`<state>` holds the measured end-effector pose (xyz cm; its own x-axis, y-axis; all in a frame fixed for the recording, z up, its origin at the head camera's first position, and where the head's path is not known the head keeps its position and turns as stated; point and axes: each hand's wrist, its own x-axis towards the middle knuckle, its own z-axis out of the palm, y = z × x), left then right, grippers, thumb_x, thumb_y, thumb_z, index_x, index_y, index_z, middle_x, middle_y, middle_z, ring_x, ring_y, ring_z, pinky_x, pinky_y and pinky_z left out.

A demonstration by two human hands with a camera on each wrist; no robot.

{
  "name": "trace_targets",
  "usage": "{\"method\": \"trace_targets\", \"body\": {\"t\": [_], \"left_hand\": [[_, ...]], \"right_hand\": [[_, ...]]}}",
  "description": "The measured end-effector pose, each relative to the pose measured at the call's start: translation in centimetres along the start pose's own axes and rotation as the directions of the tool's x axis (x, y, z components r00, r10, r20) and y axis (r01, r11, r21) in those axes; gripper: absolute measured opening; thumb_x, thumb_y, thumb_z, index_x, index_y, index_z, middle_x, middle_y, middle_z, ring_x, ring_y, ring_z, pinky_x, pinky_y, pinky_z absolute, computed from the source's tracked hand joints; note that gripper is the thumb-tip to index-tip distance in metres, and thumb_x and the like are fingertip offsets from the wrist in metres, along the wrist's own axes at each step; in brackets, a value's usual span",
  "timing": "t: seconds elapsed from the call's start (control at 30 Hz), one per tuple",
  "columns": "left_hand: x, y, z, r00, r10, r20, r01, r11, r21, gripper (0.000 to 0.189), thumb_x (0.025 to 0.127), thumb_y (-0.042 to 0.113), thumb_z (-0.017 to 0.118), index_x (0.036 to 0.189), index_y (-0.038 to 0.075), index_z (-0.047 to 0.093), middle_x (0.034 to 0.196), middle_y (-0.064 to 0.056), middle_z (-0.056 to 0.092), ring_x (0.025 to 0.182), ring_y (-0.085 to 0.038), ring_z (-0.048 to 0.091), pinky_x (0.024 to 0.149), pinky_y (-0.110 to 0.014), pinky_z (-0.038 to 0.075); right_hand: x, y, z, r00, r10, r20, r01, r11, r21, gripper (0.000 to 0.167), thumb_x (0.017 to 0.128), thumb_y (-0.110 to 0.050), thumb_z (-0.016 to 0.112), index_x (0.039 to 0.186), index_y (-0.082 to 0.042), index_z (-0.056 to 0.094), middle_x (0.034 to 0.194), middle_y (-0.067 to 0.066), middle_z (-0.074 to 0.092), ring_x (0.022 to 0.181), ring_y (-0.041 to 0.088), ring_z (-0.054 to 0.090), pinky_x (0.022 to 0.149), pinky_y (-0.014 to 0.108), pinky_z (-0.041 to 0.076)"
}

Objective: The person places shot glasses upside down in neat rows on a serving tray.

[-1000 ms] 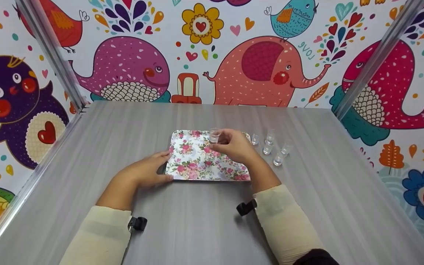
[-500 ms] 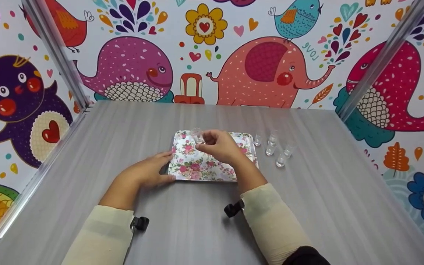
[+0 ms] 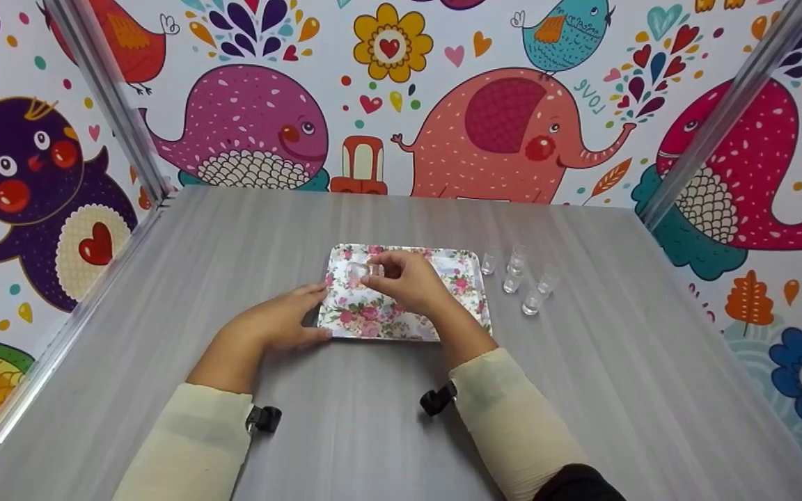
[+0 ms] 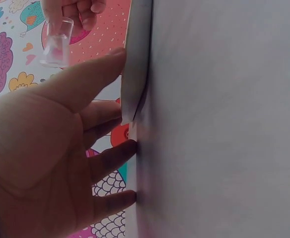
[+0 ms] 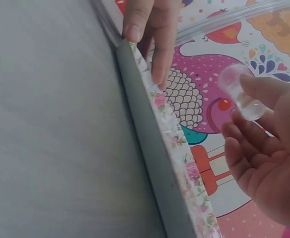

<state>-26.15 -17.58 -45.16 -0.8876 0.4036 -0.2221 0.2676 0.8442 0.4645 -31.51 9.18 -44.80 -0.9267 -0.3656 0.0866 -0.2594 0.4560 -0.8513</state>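
Note:
My right hand pinches a small clear shot glass between thumb and fingers above the left part of a floral tray. In the right wrist view the shot glass is tipped well over, off the tray's surface. At the tray's left side, my left hand rests with its thumb at the near corner. Its fingers are spread and fairly straight along the left edge, as the left wrist view shows of the left hand. Several more shot glasses stand to the right of the tray.
Grey table top surrounds the tray. Behind it rises a wall printed with cartoon animals. Metal posts stand at the back corners.
My right hand has carried the shot glass leftward over the tray. The glass has gone from nearly upright to tipped on its side. My left hand stays at the tray's edge.

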Motion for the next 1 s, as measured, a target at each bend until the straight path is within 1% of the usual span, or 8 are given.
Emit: {"method": "trace_targets", "body": {"t": [0.13, 0.2, 0.3, 0.4, 0.6, 0.73, 0.87, 1.0], "left_hand": [[0.1, 0.0, 0.0, 1.000, 0.003, 0.005, -0.003, 1.000, 0.001, 0.085, 0.102, 0.045, 0.072, 0.168, 0.007, 0.034, 0.179, -0.009, 0.027, 0.164, -0.042, 0.028, 0.133, -0.062, 0.027], [0.2, 0.0, 0.0, 1.000, 0.003, 0.011, -0.003, 1.000, 0.001, 0.085, 0.102, 0.044, 0.072, 0.168, 0.007, 0.034, 0.179, -0.010, 0.026, 0.164, -0.043, 0.028, 0.133, -0.062, 0.027], [0.2, 0.0, -0.1, 1.000, 0.000, 0.018, 0.000, 1.000, -0.002, 0.086, 0.102, 0.044, 0.072, 0.169, 0.008, 0.033, 0.180, -0.009, 0.025, 0.164, -0.042, 0.027, 0.133, -0.061, 0.026], [0.2, -0.1, -0.1, 1.000, 0.000, 0.021, 0.000, 1.000, -0.002, 0.086, 0.102, 0.045, 0.072, 0.169, 0.009, 0.032, 0.180, -0.008, 0.024, 0.165, -0.042, 0.026, 0.133, -0.062, 0.026], [0.1, -0.1, -0.1, 1.000, 0.014, 0.006, -0.014, 1.000, 0.000, 0.085, 0.101, 0.045, 0.071, 0.168, 0.008, 0.034, 0.179, -0.008, 0.026, 0.164, -0.042, 0.028, 0.133, -0.061, 0.027], [0.0, 0.0, -0.2, 1.000, 0.022, 0.000, -0.022, 1.000, -0.007, 0.085, 0.101, 0.045, 0.072, 0.168, 0.007, 0.035, 0.179, -0.007, 0.027, 0.163, -0.042, 0.030, 0.133, -0.061, 0.028], [-0.1, 0.0, -0.3, 1.000, 0.025, -0.002, -0.025, 1.000, -0.011, 0.085, 0.101, 0.043, 0.072, 0.167, 0.006, 0.035, 0.179, -0.008, 0.027, 0.163, -0.042, 0.031, 0.133, -0.061, 0.028], [0.0, 0.0, -0.1, 1.000, 0.016, 0.006, -0.016, 1.000, -0.009, 0.086, 0.101, 0.044, 0.072, 0.168, 0.006, 0.034, 0.180, -0.008, 0.025, 0.163, -0.043, 0.029, 0.133, -0.062, 0.027]], "right_hand": [[-0.1, 0.2, 0.2, 1.000, -0.003, 0.002, 0.003, 0.999, -0.042, 0.026, 0.095, -0.039, 0.083, 0.113, -0.020, 0.079, 0.092, 0.002, 0.064, 0.083, 0.017, 0.056, 0.066, 0.027, 0.050], [-0.1, 0.3, 0.3, 1.000, 0.011, 0.011, -0.010, 0.998, -0.063, 0.027, 0.096, -0.038, 0.082, 0.116, -0.020, 0.079, 0.098, 0.002, 0.066, 0.088, 0.018, 0.059, 0.071, 0.028, 0.054], [-0.1, 0.1, 0.5, 0.999, 0.035, 0.034, -0.032, 0.996, -0.083, 0.035, 0.096, -0.033, 0.082, 0.127, -0.017, 0.077, 0.108, 0.002, 0.070, 0.097, 0.019, 0.063, 0.082, 0.031, 0.059], [-0.1, 0.0, 0.9, 0.997, 0.031, 0.067, -0.024, 0.995, -0.102, 0.038, 0.096, -0.028, 0.082, 0.131, -0.017, 0.076, 0.114, 0.000, 0.073, 0.103, 0.019, 0.066, 0.088, 0.033, 0.062], [0.0, -0.1, 1.8, 0.990, 0.019, 0.140, 0.004, 0.986, -0.164, 0.039, 0.093, -0.019, 0.084, 0.131, -0.021, 0.077, 0.111, -0.003, 0.076, 0.101, 0.018, 0.069, 0.084, 0.031, 0.062], [-0.1, -0.2, 2.2, 0.984, -0.007, 0.177, 0.042, 0.979, -0.199, 0.038, 0.092, -0.015, 0.084, 0.130, -0.016, 0.078, 0.110, -0.001, 0.077, 0.098, 0.017, 0.071, 0.085, 0.034, 0.063], [-0.1, -0.3, 2.3, 0.981, -0.022, 0.194, 0.063, 0.976, -0.208, 0.041, 0.092, -0.017, 0.085, 0.132, -0.013, 0.076, 0.114, 0.001, 0.078, 0.099, 0.016, 0.073, 0.089, 0.036, 0.064], [-0.4, -0.4, 1.8, 0.979, -0.016, 0.203, 0.055, 0.981, -0.188, 0.047, 0.092, -0.021, 0.085, 0.137, -0.017, 0.074, 0.118, -0.001, 0.076, 0.104, 0.018, 0.073, 0.090, 0.035, 0.065]]}}
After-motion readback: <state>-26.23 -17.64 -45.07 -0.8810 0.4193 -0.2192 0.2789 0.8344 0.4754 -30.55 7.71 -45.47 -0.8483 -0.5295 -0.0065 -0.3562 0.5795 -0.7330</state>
